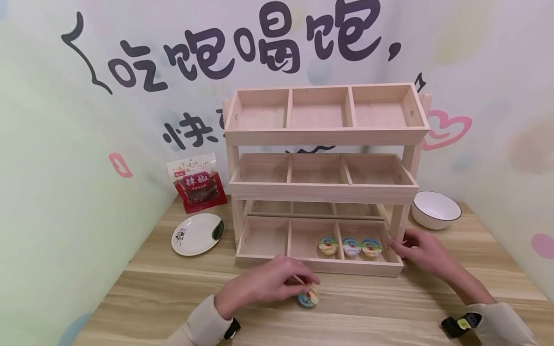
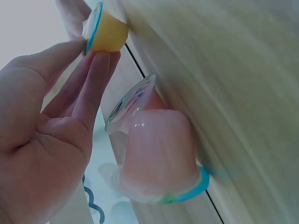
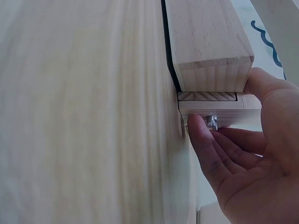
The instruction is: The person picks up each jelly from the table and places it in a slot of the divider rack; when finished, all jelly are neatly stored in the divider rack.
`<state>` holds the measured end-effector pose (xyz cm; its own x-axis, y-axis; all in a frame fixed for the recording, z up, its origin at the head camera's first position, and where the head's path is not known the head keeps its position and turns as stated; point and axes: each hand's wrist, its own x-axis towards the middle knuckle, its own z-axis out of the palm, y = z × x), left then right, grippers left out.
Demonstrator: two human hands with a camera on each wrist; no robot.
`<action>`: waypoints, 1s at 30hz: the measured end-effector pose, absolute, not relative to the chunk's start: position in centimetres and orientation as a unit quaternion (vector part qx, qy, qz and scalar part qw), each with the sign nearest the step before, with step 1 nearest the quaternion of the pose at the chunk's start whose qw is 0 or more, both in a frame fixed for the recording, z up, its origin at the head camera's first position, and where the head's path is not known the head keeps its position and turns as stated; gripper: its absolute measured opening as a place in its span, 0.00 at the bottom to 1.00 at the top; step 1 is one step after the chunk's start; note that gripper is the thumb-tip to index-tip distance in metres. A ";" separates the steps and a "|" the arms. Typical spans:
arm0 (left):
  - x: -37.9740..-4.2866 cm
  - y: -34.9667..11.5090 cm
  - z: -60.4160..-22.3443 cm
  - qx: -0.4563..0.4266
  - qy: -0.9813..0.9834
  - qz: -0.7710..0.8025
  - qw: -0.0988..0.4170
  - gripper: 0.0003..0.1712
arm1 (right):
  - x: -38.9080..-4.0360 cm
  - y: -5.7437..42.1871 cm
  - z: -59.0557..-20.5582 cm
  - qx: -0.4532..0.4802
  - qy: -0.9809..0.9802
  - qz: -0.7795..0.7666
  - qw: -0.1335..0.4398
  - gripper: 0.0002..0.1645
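In the head view my left hand (image 1: 277,281) is in front of the wooden rack (image 1: 326,138), pinching a jelly cup (image 1: 308,297) between thumb and fingers. The left wrist view shows this cup with yellow filling (image 2: 111,33) and a blue-edged lid. Two more jelly cups stand close by there, a pink one (image 2: 159,151) and another (image 2: 133,105) partly behind it. At the rack's lower right end, my right hand (image 1: 426,250) grips the wooden side, its fingers beside a metal bolt (image 3: 212,122). Jelly cups lie in the bottom tier: one (image 1: 328,246) in the middle compartment, two (image 1: 361,248) in the right.
The upper two tiers each have three compartments. Left of the rack are a red and white food bag (image 1: 199,185) and an oval plate (image 1: 196,234). A white bowl (image 1: 434,210) sits to its right. A printed cloth (image 1: 130,192) hangs behind the wooden table (image 1: 346,312).
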<state>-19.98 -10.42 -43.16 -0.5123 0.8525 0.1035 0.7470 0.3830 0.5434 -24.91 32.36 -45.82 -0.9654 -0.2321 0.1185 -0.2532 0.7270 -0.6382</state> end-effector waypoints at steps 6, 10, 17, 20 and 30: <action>-19.9 -10.1 -43.6 0.502 0.822 0.260 0.061 0.12 | -25.0 32.4 -45.9 0.135 -0.928 0.347 0.020 0.23; -19.7 -9.9 -43.8 0.491 0.830 0.257 0.061 0.17 | -25.0 32.4 -45.8 0.135 -0.928 0.348 0.019 0.23; -19.5 -9.9 -43.3 0.471 0.847 0.239 0.059 0.23 | -24.9 32.4 -45.8 0.132 -0.927 0.350 0.014 0.24; -19.5 -10.0 -43.2 0.475 0.846 0.233 0.059 0.21 | -24.9 32.4 -45.8 0.131 -0.928 0.348 0.014 0.24; -19.0 -9.7 -43.2 0.470 0.852 0.221 0.067 0.21 | -25.0 32.4 -45.9 0.130 -0.929 0.347 0.015 0.25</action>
<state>-18.97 -9.68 -43.18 -0.5500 0.8299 0.0931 0.7708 0.4616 0.4390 -24.99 32.44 -45.92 -0.9656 -0.2318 0.1177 -0.2521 0.7254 -0.6405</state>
